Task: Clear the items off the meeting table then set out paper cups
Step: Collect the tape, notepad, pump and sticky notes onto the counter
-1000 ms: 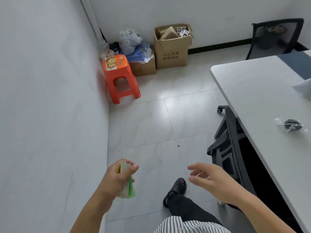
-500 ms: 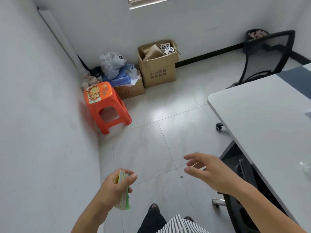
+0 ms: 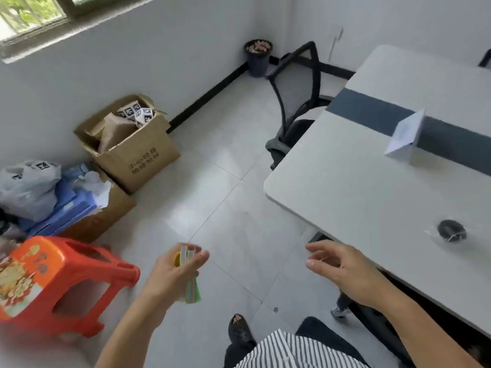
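Observation:
My left hand [image 3: 170,273] grips a stack of pastel sticky notes [image 3: 190,288] over the tiled floor, just right of an orange plastic stool [image 3: 47,274]. With its fingers apart and nothing in it, my right hand [image 3: 342,264] hovers near the front edge of the white meeting table [image 3: 358,195]. On the table lie a small black item in clear wrap [image 3: 451,229] and a folded white paper box [image 3: 405,138] standing by a dark grey strip.
Two cardboard boxes [image 3: 138,150] with paper, blue folders and a plastic bag [image 3: 26,187] sit against the wall at left. A black mesh chair [image 3: 297,102] stands at the table's far end. A dark bin [image 3: 258,57] is in the corner. My shoe [image 3: 239,330] is below.
The view has swung right, so the stool and boxes have slid left and closer, and more of the table shows. Both hands keep their poses; the left still holds the notes.

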Tool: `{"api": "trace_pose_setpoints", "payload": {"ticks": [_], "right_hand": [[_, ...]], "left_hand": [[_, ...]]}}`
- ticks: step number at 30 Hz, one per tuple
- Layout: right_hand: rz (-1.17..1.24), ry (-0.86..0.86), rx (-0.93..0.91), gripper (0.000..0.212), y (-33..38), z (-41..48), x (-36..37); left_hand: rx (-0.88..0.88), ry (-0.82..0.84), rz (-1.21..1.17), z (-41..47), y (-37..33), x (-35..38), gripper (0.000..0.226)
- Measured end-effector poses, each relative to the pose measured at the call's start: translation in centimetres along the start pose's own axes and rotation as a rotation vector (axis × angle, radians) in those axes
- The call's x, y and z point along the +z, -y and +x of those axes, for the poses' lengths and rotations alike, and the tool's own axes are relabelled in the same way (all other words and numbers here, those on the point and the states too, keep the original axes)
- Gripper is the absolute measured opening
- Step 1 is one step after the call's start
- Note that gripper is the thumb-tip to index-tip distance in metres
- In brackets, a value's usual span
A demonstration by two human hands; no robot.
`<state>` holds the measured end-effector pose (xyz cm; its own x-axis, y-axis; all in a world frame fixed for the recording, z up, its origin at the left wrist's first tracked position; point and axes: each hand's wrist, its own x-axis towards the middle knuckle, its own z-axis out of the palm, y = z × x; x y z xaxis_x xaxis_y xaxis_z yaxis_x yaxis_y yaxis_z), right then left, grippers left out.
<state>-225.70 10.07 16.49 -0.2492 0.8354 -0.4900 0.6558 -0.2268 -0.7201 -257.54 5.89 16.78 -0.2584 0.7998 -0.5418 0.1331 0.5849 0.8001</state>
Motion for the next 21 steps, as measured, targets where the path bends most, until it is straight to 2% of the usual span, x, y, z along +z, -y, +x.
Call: {"api": "trace_pose_setpoints", "payload": {"ticks": [4,10,16,19,21], "right_hand": [[0.119,-0.132,0.130,0.032,-1.6,1.0,-1.5],[0.313,-0.310,0.299,0.030,-6.4,2.9,-6.1],[0.472,-0.621,0.416,0.024,-13.8,8.8,-13.3],[0.387,-0.875,0.501,0.029,-17.7,12.2,-17.4],[0.221,-1.044,0.644,0.042,-20.4,14.1,-20.2]], "left_hand": [[0.048,0.248,0.147,5.6,-4.4,3.8,0.040],[0.060,0.524,0.336,11.7,-10.5,11.8,0.041],[0.071,0.629,0.466,17.1,-16.9,18.5,0.034],[0.070,0.620,0.486,19.1,-19.0,20.8,0.042],[0.051,0.629,0.496,20.3,-19.9,22.4,0.043]]}}
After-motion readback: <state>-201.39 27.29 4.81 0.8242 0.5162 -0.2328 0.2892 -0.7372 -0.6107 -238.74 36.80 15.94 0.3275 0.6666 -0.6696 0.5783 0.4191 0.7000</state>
